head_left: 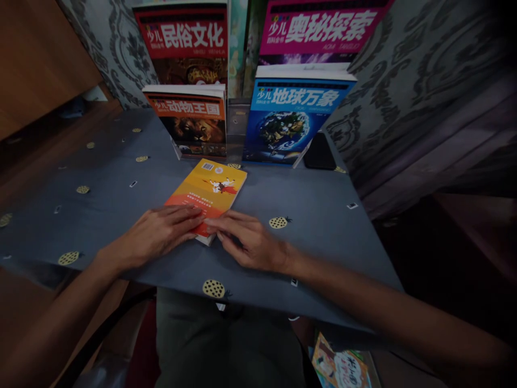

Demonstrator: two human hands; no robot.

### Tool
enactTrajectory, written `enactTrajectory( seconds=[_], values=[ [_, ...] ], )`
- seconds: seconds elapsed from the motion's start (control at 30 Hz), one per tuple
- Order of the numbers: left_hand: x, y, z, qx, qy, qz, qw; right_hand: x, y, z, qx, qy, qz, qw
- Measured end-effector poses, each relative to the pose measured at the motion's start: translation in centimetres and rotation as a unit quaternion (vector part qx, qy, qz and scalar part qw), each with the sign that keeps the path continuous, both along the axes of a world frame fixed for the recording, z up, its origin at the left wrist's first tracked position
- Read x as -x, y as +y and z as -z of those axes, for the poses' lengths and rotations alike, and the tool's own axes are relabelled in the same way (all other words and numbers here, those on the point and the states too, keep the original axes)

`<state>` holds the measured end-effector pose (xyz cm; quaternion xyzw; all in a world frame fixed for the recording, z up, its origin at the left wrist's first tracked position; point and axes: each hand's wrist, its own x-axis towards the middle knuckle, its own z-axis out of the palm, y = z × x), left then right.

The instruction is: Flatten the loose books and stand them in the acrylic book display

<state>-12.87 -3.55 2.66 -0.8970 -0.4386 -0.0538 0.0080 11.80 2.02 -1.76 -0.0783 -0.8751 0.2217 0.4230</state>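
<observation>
A small yellow and orange book lies on the table, its printed text upside down to me and a barcode at its far end. My left hand rests flat on the book's near left part, fingers extended and holding nothing. At the book's near right corner, my right hand has its thumb and index finger pressed together on the cover's edge. The two hands' fingertips are close to each other. White page edges show at the near end of the book.
Behind the book stand an orange book with a lion, a blue book with a globe, a red book and a magenta book. A black phone lies right. A colourful book is below the blue tablecloth.
</observation>
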Motion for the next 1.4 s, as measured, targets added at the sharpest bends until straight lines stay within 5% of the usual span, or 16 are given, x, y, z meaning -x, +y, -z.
enactTrajectory(
  seconds=[0.47, 0.7, 1.17, 1.4],
  values=[
    [-0.2, -0.3, 0.5, -0.003, -0.019, 0.003, 1.000, -0.1, 0.1, 0.1, -0.101, -0.053, -0.033, 0.993],
    [0.0, 0.1, 0.6, 0.007, -0.025, -0.001, 1.000, 0.0, 0.0, -0.1, -0.093, -0.090, -0.031, 0.991],
    [-3.4, 7.9, 0.3, 0.058, -0.012, 0.027, 0.998, 0.0, 0.0, 0.1, -0.079, -0.098, -0.039, 0.991],
    [-3.8, 9.6, 0.8, 0.053, -0.041, 0.037, 0.997, -0.1, 0.2, 0.1, -0.071, -0.094, -0.039, 0.992]
  ],
)
